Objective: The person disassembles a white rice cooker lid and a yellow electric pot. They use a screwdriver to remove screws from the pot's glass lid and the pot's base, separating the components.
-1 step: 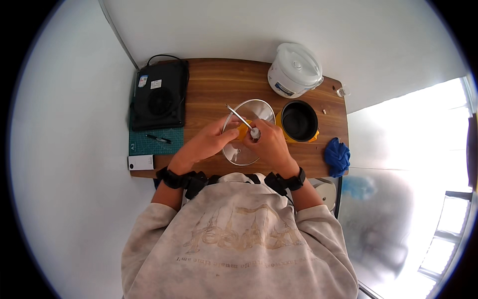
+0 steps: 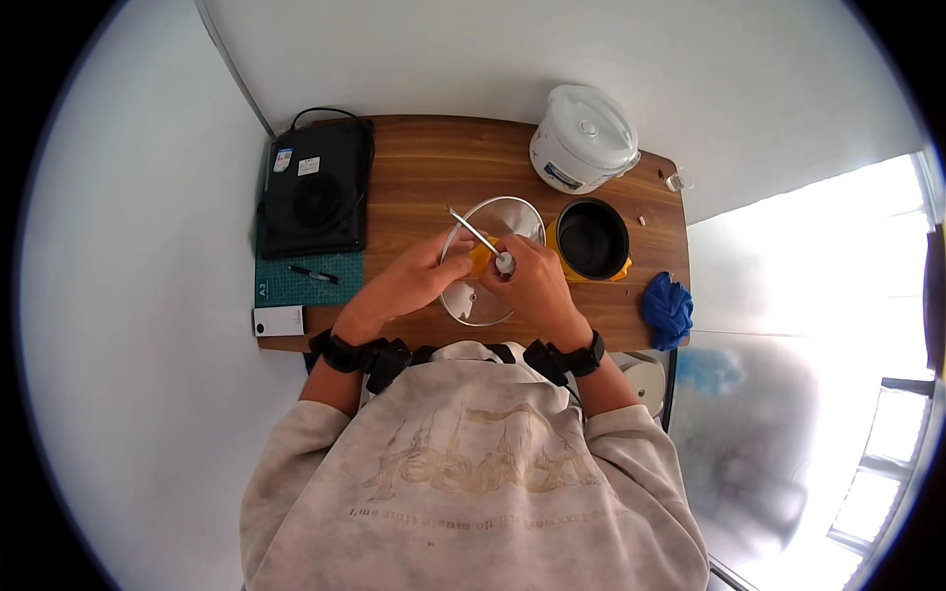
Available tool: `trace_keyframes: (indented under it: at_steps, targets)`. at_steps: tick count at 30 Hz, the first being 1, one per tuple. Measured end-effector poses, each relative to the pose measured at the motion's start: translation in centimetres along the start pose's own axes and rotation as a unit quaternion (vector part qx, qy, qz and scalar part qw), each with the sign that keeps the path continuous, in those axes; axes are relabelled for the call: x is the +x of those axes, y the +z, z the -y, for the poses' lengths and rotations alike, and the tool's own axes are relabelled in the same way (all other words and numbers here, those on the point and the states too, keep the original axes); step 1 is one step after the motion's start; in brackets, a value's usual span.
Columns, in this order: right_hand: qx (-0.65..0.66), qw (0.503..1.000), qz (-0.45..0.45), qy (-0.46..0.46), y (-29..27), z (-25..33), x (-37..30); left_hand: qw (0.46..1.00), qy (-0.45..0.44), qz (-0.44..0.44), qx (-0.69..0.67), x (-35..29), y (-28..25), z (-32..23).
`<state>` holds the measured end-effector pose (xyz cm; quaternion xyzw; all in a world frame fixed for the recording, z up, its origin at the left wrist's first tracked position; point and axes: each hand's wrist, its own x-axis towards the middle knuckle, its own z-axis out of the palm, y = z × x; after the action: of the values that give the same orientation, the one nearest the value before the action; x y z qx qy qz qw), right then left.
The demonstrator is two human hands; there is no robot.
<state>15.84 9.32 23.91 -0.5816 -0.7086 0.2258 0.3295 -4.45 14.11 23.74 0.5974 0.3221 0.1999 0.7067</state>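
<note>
Glass lid (image 2: 509, 217), round, clear and metal-rimmed, is sitting near the front middle of the wood-grained table (image 2: 424, 167), while at far left a flat, squarish black appliance (image 2: 315, 187) is resting on a gridded green mat (image 2: 281, 288). Next, the left hand (image 2: 419, 274) is curving over the lid's left side beside a yellow piece (image 2: 480, 256), its grip impossible to tell, and the right hand (image 2: 532, 281) is pinching the whitish end of a slim, shiny metal tool (image 2: 473, 229). Farther right, a round, dark-lined yellow pot (image 2: 594, 236) is standing, and crumpled blue cloth (image 2: 668, 310) is lying.
</note>
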Motion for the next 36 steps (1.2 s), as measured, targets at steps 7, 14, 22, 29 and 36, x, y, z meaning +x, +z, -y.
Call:
trace_keyframes:
  at_steps: [7, 14, 22, 29, 36]
  targets:
    - [0.009, 1.000, 0.016, 0.012, 0.2, -0.3, 0.0, 0.995, -0.052, -0.035, -0.080, 0.3, 0.1, 0.7]
    - [0.042, 0.981, 0.166, 0.090, -4.4, 0.1, -2.3, 0.986, 0.017, -0.141, -0.087, -0.6, -0.4, 0.1]
    - [0.182, 0.959, 0.128, 0.176, -7.4, 1.2, -4.6, 0.982, 0.041, -0.174, -0.067, -0.7, -2.1, 0.9]
    - [0.143, 0.978, -0.011, 0.154, -6.2, 1.1, -5.7, 0.980, 0.038, -0.180, -0.082, -1.0, -2.2, 1.0]
    - [0.060, 0.992, -0.069, 0.082, -5.4, 1.3, -5.4, 0.978, 0.036, -0.181, -0.093, -1.1, -1.2, 0.6]
